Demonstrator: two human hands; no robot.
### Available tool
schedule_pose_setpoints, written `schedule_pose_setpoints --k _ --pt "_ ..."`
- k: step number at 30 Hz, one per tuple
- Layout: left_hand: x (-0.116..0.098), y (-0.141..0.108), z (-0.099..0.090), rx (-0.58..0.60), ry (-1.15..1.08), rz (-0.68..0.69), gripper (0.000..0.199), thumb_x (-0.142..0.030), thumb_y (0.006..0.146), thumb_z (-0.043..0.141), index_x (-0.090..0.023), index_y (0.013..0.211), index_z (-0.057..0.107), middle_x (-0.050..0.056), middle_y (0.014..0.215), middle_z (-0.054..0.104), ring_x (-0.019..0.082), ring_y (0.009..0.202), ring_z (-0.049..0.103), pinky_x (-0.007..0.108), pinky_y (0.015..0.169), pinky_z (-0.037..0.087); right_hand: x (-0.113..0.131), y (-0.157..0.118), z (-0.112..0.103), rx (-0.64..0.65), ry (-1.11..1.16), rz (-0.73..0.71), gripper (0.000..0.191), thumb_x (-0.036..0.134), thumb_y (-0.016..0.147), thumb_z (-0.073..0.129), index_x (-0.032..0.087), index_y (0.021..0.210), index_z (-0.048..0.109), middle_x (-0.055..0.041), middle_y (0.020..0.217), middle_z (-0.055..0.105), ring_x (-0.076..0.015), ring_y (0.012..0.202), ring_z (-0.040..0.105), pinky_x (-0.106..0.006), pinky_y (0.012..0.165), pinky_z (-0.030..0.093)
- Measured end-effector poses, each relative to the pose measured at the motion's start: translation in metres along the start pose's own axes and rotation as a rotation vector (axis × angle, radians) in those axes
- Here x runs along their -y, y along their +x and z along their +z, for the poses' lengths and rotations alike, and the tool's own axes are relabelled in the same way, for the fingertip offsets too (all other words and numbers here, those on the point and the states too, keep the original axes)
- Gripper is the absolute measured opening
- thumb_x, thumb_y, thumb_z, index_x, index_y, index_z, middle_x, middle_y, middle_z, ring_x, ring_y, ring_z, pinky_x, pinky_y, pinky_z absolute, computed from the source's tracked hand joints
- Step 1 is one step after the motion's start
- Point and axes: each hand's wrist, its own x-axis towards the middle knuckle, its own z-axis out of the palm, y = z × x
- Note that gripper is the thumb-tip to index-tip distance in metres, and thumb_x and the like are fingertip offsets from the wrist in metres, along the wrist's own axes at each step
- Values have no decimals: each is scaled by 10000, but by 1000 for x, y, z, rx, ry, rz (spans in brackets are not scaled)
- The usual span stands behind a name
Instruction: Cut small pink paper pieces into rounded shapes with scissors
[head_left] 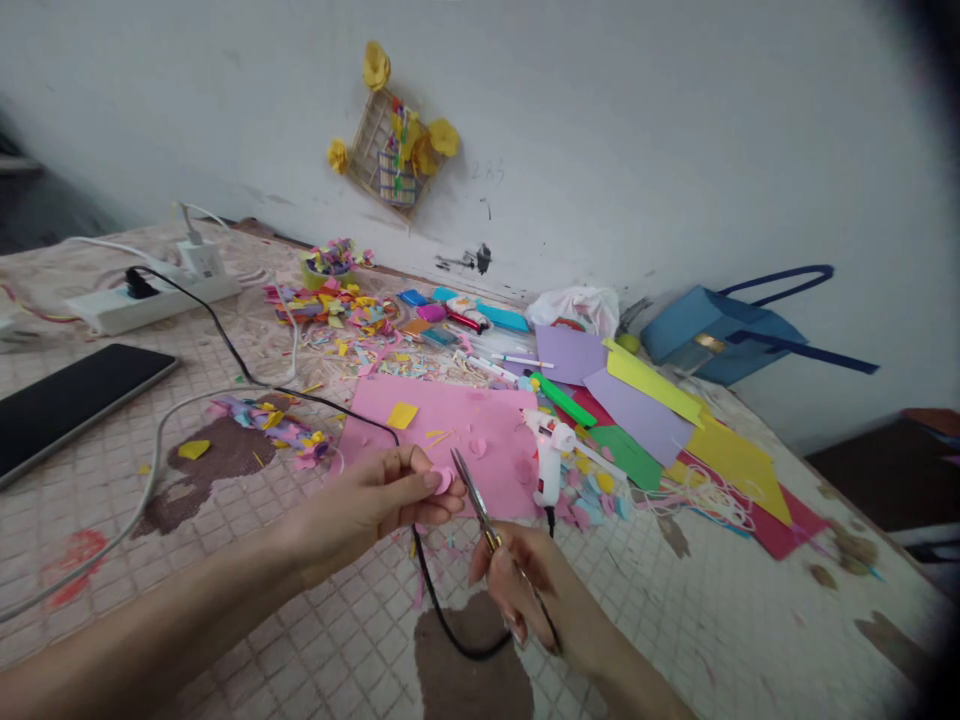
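Between the thumb and fingers of my left hand (pixel 394 490) is a small pink paper piece (pixel 444 481). My right hand (pixel 521 580) is closed round the handles of a pair of scissors (pixel 474 490). The blades point up and away, just right of the pink piece and apart from it. Both hands are over the near edge of a pink paper sheet (pixel 442 400) that carries a yellow paper square (pixel 403 415) and small scraps. A white glue gun (pixel 549 460) lies on the sheet's right side, its black cord (pixel 429 580) running below my hands.
Left are a phone (pixel 82 400) and a white power strip (pixel 150 303) with cables. Paper scraps (pixel 337 310) are heaped at the back. Coloured sheets (pixel 637 415) and tangled white string (pixel 705 495) lie right. A blue bag (pixel 720 325) stands by the wall, where a decorated frame (pixel 371 150) hangs.
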Motion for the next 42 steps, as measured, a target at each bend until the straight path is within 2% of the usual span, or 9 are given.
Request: schedule_pose_setpoints --k 4,9,17,23,34,42 --pt "2 1 -1 -38 52 90 169 -229 814 619 -150 712 511 0 785 628 96 736 572 234 720 448 -6 2 -1 5 2 3 526 648 825 412 143 764 551 84 412 380 -56 312 349 -151 321 273" --pt "7 2 -1 -106 219 189 168 -276 845 571 -166 731 517 -30 725 574 93 698 518 221 669 412 -9 4 3 -47 -39 -18 525 661 816 410 155 717 510 86 413 369 -45 305 317 -148 310 259" --pt "11 1 2 -158 248 195 165 -302 847 555 -174 745 530 -33 740 579 100 685 513 220 639 398 7 0 13 -79 -158 -18 511 675 799 423 179 678 443 80 476 328 -55 370 302 -182 352 239" --pt "14 0 5 -176 184 212 143 -281 839 572 -171 754 536 -20 763 611 105 714 539 214 638 404 15 0 17 -103 -181 -27 518 692 770 443 189 646 422 78 465 318 -62 368 289 -202 356 204" --pt "13 -1 8 -182 102 209 152 -268 815 608 -171 719 540 -19 786 617 121 763 566 253 732 426 20 1 16 -107 -180 -8 525 696 764 439 184 646 424 76 474 312 -62 371 289 -195 353 200" --pt "14 -1 7 -176 125 211 150 -271 827 588 -170 731 533 -16 758 609 113 731 549 232 671 416 15 3 15 -92 -142 -30 496 658 774 478 178 653 437 78 479 329 -54 367 297 -177 340 225"
